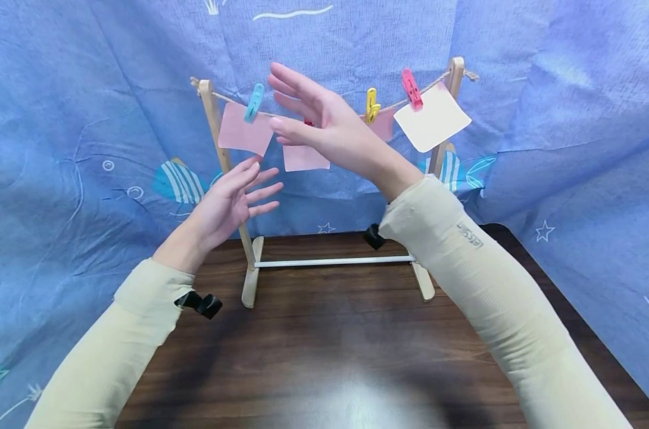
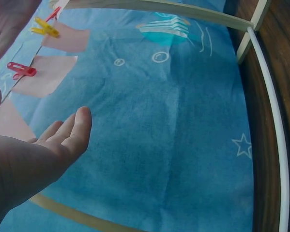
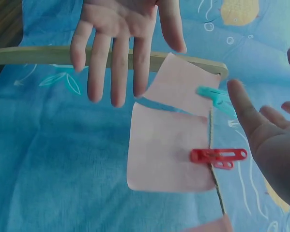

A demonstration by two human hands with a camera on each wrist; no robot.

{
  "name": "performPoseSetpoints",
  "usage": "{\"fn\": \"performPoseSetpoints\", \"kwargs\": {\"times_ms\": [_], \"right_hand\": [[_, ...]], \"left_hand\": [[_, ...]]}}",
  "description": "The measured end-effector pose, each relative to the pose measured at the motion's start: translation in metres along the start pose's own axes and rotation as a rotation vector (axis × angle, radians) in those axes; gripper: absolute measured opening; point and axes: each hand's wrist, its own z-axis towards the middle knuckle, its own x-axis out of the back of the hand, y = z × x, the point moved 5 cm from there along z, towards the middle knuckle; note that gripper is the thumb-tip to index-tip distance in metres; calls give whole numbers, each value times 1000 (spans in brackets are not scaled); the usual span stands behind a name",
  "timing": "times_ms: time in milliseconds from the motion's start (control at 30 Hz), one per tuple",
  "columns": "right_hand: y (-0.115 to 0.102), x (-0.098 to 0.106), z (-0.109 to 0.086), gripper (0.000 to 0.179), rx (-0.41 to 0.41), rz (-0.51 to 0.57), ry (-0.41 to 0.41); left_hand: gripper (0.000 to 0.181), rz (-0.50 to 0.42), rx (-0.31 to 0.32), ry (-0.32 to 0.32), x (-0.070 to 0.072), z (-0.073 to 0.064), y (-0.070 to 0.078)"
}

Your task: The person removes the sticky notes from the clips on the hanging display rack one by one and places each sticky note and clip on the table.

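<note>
Pink papers [image 1: 243, 132] — clipped, hanging from rope [image 3: 220, 198]

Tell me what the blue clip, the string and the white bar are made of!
The blue clip seems smooth plastic, being one bright colour. The string looks like rough twine, with frayed ends. The white bar is smooth, maybe plastic or painted metal; I can't tell.

head: bright; white glare on tabletop [image 1: 303, 345], soft shadows either side | wrist views: dimmer, bluish, softer detail

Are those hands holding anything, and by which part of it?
Neither holds anything: the left hand and the right hand both have their fingers extended.
</note>
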Motion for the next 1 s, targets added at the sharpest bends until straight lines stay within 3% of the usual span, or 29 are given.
{"fn": "performPoseSetpoints", "kwargs": {"times_ms": [200,367,567,800,1000], "right_hand": [[9,-4,18,77,-62,20,62],[17,-4,30,78,-118,27,102],[25,-6,39,80,-232,26,137],[30,-7,46,79,-300,-11,182],[37,-6,48,73,-356,54,242]], "left_hand": [[78,-6,-3,20,5,7,-3],[76,-6,-41,58,10,10,-4],[64,-22,-108,120,15,13,-6],[20,-115,-203,165,19,10,-3],[24,-153,-312,211,19,9,3]]}}
